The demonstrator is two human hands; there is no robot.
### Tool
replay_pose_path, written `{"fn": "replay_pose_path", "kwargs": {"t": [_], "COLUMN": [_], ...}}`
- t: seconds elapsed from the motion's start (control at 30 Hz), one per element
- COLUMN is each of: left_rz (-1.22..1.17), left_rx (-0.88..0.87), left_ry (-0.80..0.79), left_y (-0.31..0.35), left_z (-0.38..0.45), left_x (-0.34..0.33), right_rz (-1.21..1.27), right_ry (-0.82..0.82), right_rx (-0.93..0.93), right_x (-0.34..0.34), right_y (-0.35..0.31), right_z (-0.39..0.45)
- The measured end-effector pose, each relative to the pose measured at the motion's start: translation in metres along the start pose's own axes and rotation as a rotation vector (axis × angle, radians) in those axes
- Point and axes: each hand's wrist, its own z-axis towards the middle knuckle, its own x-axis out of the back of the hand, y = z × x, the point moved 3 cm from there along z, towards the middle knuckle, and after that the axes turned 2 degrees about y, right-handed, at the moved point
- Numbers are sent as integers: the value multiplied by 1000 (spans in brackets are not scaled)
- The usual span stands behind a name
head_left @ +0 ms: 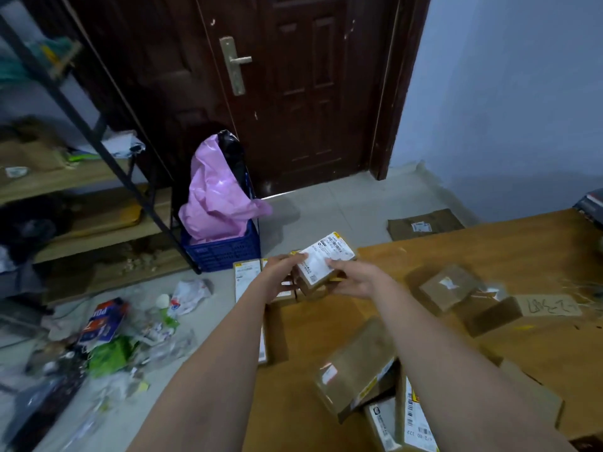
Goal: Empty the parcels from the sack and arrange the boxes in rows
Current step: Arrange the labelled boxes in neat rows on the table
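Observation:
A small cardboard box with a white label (329,257) is held between both hands above the far left corner of the wooden table (489,246). My left hand (280,277) grips its left side and my right hand (354,277) grips its right side. Under and beside it lie other labelled boxes (243,275) at the table's left edge. Several brown boxes lie loose on the table: one at mid right (448,285), one near me (355,367), and a white-labelled one at the bottom (416,415). No sack is visible.
A blue crate (225,249) with pink and black bags (217,190) stands on the floor by the dark door (293,93). Litter (107,337) covers the floor at left beside a shelf rack (81,177). A flat brown parcel (424,225) lies on the floor beyond the table.

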Motion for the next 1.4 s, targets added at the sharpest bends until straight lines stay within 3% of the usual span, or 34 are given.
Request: {"fn": "replay_pose_path", "kwargs": {"t": [0.27, 0.5, 0.63, 0.87, 1.1, 1.4], "left_rz": [309, 378, 433, 487, 387, 351], "left_rx": [36, 10, 85, 214, 336, 387], "left_ry": [16, 381, 432, 383, 236, 125], "left_y": [-36, -77, -100, -126, -135, -143], "left_z": [4, 13, 15, 27, 35, 42], "left_x": [57, 111, 131, 146, 146, 141], "right_rz": [-207, -480, -613, -720, -783, -883], "right_ry": [66, 89, 118, 150, 169, 192], "right_rx": [10, -70, -102, -186, -253, -303], "right_x": [-42, -62, -67, -68, -65, -64], "right_y": [20, 55, 75, 98, 103, 118], "right_z": [22, 47, 60, 77, 86, 96]}}
